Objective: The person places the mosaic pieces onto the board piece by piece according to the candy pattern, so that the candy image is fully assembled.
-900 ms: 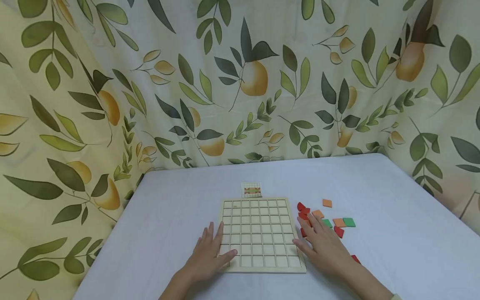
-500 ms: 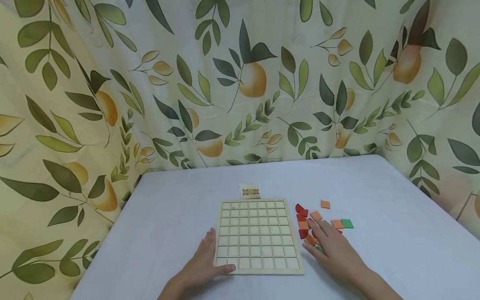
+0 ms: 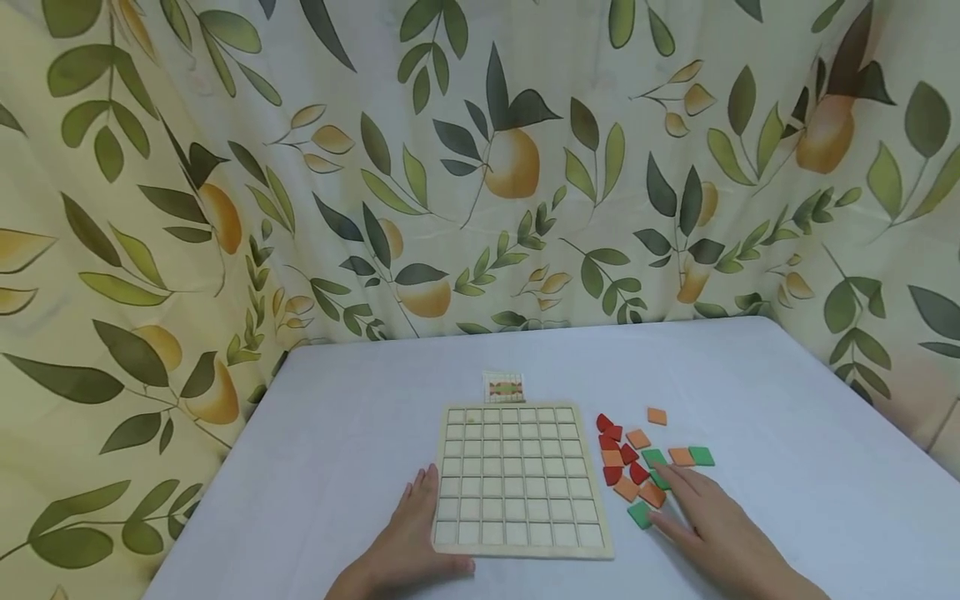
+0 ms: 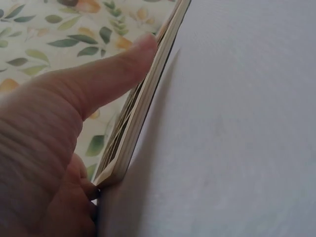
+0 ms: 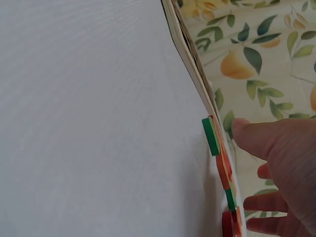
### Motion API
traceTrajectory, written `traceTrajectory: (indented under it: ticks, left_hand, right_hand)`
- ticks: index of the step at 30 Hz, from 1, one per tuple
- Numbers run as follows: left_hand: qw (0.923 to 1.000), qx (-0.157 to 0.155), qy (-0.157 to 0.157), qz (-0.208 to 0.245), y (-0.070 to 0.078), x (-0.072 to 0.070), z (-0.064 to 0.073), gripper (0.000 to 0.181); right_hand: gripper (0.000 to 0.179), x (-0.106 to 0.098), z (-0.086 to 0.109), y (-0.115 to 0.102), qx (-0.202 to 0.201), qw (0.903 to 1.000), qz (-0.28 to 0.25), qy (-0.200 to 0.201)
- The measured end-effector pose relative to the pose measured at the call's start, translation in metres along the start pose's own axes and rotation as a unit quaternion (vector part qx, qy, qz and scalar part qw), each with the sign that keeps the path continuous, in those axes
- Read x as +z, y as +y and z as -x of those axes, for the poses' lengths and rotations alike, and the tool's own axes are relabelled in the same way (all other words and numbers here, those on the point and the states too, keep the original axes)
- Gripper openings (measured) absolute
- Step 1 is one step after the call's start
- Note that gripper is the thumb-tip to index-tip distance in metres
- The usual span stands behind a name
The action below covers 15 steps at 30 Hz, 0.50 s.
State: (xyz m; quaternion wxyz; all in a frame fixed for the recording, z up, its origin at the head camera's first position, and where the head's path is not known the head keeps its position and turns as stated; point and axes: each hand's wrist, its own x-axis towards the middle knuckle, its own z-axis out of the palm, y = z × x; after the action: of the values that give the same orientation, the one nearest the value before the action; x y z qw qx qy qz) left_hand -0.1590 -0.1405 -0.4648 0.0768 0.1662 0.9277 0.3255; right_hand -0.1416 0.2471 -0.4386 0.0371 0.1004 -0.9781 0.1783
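Note:
A pale wooden grid board (image 3: 525, 552) lies flat on the white-covered table. My left hand (image 3: 401, 537) rests at its front left corner, fingers straight along the left side and thumb by the front edge. In the left wrist view the thumb (image 4: 116, 74) lies against the board's rim. My right hand (image 3: 723, 529) hovers low over the right side of a loose group of tiles, fingers extended. Its fingertips are by a green square tile (image 3: 660, 478), and the thumb is beside another green tile (image 3: 640, 514). Whether they touch is unclear. Nothing is gripped.
Orange squares (image 3: 657, 416), green squares (image 3: 701, 456) and red quarter-round pieces (image 3: 604, 423) are scattered right of the board. A small card (image 3: 506, 387) with a coloured grid pattern lies behind it. A leaf-printed curtain (image 3: 517, 250) surrounds the table.
My right hand has slid right and nearer to me, uncovering several tiles. The left hand has shifted from over the board's left side to its front left corner.

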Motion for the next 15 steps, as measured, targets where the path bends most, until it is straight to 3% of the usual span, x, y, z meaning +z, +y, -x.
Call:
traceTrajectory:
  ticks: [3, 7, 15]
  left_hand:
    - [1.0, 0.004, 0.001, 0.0, -0.001, 0.002, -0.001, 0.133]
    - [0.9999, 0.013, 0.006, -0.009, -0.003, 0.003, -0.003, 0.131]
    - [1.0, -0.001, 0.006, -0.003, -0.001, 0.001, -0.004, 0.13]
  right_hand:
    - [0.086, -0.002, 0.005, 0.007, 0.042, 0.9979, -0.016, -0.046]
    - [0.09, -0.006, 0.01, 0.015, 0.072, 0.9934, -0.042, -0.079]
    - [0.08, -0.011, 0.009, 0.028, 0.111, 0.9827, -0.069, -0.131]
